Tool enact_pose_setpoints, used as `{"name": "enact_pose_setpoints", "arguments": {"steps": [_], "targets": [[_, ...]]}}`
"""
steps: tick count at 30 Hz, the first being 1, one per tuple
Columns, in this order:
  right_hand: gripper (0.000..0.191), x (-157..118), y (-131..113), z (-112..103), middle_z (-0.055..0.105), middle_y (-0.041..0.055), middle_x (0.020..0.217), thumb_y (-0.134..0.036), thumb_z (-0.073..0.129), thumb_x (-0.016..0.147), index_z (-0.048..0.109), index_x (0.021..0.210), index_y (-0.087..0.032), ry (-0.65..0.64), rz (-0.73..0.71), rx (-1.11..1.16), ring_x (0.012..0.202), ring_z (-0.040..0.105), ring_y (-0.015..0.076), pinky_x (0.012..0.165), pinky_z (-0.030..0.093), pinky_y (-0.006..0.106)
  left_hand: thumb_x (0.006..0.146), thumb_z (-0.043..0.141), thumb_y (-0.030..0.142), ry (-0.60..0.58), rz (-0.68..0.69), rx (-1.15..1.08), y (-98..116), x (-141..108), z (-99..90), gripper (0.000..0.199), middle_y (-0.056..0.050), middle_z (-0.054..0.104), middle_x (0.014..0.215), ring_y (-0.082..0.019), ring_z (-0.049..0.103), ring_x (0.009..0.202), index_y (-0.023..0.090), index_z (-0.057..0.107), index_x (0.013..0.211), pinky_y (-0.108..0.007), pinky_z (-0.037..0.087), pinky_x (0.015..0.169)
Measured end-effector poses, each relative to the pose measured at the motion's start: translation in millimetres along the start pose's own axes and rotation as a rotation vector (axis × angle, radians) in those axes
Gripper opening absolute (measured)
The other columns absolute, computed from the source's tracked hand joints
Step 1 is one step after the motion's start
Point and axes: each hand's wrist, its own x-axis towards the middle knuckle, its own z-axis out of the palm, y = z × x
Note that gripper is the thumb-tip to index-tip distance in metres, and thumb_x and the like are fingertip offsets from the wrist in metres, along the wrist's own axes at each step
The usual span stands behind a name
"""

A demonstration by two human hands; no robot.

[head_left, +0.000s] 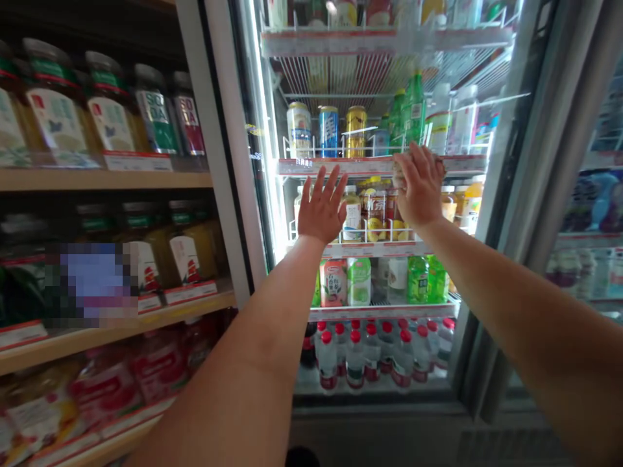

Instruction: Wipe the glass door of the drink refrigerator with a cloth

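Observation:
My left hand is raised in front of the lit fridge's glass door, palm forward and fingers spread, with nothing in it. It looks flat on the glass, though contact is hard to make out. Higher and to the right, my right hand is closed over a crumpled beige-brown cloth, pressed at the door; most of the cloth is hidden under the fingers. Behind the glass, cans and green bottles stand at the level of my right hand, with tea bottles just below.
On the left, wooden shelves hold large juice bottles and soda bottles. Red-capped water bottles fill the fridge's bottom. A metal door frame and another fridge section are on the right.

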Motion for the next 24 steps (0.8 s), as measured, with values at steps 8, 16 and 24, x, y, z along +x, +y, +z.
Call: {"name": "enact_pose_setpoints", "arguments": {"steps": [8, 16, 24], "targets": [[0.064, -45, 18, -3, 0.035, 0.0115, 0.165, -0.04, 0.053, 0.094, 0.042, 0.155, -0.024, -0.047, -0.048, -0.101, 0.155, 0.02, 0.0419, 0.119, 0.017, 0.074, 0.098, 0.045, 0.023, -0.045, -0.026, 0.002, 4, 1, -2.5, 0.064, -0.004, 0.025, 0.169, -0.029, 0.009, 0.159, 0.02, 0.033, 0.161, -0.056, 0.002, 0.131], [0.054, 4, 26, 7, 0.04, 0.0105, 0.162, -0.022, 0.037, 0.097, 0.051, 0.149, -0.019, 0.143, 0.171, 0.017, 0.154, 0.026, 0.0344, 0.124, 0.024, 0.061, 0.098, 0.046, 0.024, -0.053, -0.04, 0.018, 5, 2, -2.8, 0.064, -0.004, 0.027, 0.168, -0.028, 0.011, 0.159, 0.022, 0.033, 0.16, -0.056, 0.003, 0.131], [0.053, -15, 19, -1, 0.041, 0.0056, 0.161, -0.02, 0.045, 0.092, 0.055, 0.143, -0.022, -0.009, 0.014, 0.015, 0.155, 0.024, 0.0317, 0.125, 0.026, 0.058, 0.098, 0.046, 0.024, -0.082, -0.055, 0.05, 8, 2, -6.1, 0.064, -0.004, 0.025, 0.169, -0.028, 0.01, 0.159, 0.021, 0.033, 0.16, -0.054, 0.002, 0.131]]}}
